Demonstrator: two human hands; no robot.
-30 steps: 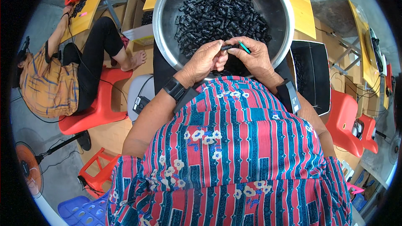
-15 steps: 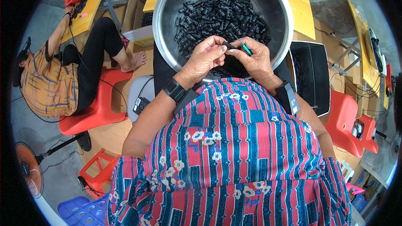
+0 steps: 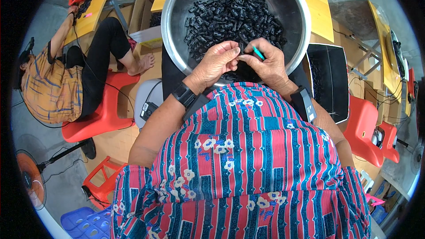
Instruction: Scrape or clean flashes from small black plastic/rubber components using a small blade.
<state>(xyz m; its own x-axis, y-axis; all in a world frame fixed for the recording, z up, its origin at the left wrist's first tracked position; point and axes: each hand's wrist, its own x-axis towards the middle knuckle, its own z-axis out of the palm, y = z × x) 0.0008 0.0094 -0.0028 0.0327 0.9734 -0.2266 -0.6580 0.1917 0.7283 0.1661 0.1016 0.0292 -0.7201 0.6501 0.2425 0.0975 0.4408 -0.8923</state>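
A wide metal basin (image 3: 168, 40) sits before me, holding a heap of small black plastic parts (image 3: 232, 17). Over its near side my left hand (image 3: 214, 64) pinches one small black part (image 3: 241, 46), mostly hidden by the fingertips. My right hand (image 3: 271, 65) is closed around a slim tool with a green handle (image 3: 259, 53); its tip cannot be made out. The two thumbs nearly meet at the small part.
At the right stands a black-lined box (image 3: 330, 79) with dark parts inside, beside a red stool (image 3: 363, 130). A cardboard box (image 3: 144, 13) is left of the basin. Farther left, another person (image 3: 55, 82) sits at a yellow table (image 3: 99, 11). A fan (image 3: 31, 179) stands lower left.
The right hand has shifted slightly, its fingers more curled, and the green tool has turned and moved a little left. The black part is now more covered by the fingertips.
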